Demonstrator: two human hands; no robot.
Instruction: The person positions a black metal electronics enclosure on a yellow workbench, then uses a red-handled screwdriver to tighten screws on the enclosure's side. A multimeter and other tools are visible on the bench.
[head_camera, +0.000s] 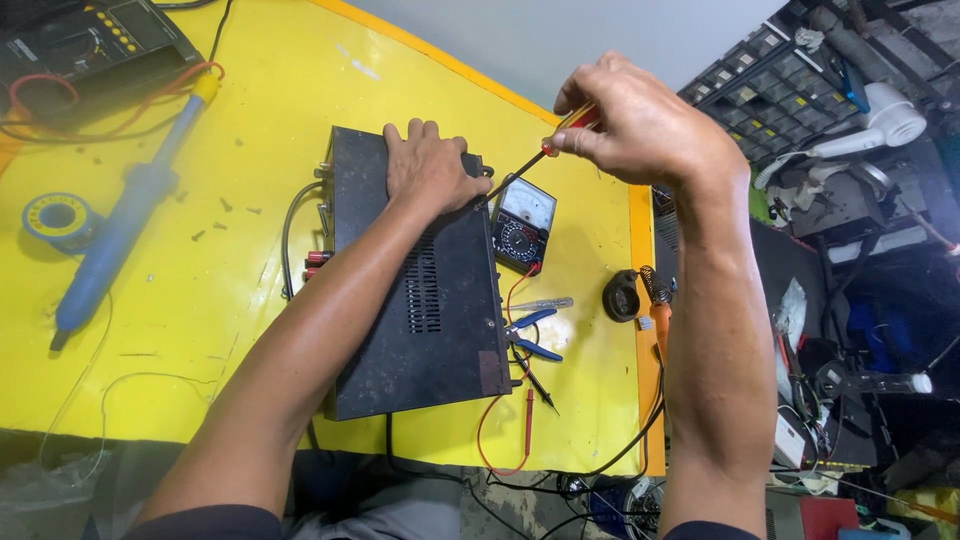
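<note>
A: What's the setting?

B: A yellow workbench (250, 120) in a cluttered repair shop, with parts drawers (760, 85) and a white hair dryer (880, 125) off to the right.

A: And the hands?

B: The right hand (640, 125) is closed around a screwdriver with a red and yellow handle (565, 130); thumb and fingers pinch the handle, and the dark shaft slants down and left to the far right corner of a black metal case (415, 280). The left hand (430, 165) lies flat on the far end of that case, fingers together and curled over its back edge, pressing on it rather than gripping anything.

A: Where does the case sit?

B: In the middle of the bench, long side running away from the person, vent slots in its lid, a black cable (290, 225) looping from its left side.

A: What's around it?

B: Just right of it, an analogue multimeter (522, 225) with red leads (528, 420), blue-handled pliers (530, 335) and a dark ring-shaped part (622, 297). Well to the left, a blue soldering tool (125, 215), a roll of solder (58, 218) and a second meter (95, 40) at the top corner.
</note>
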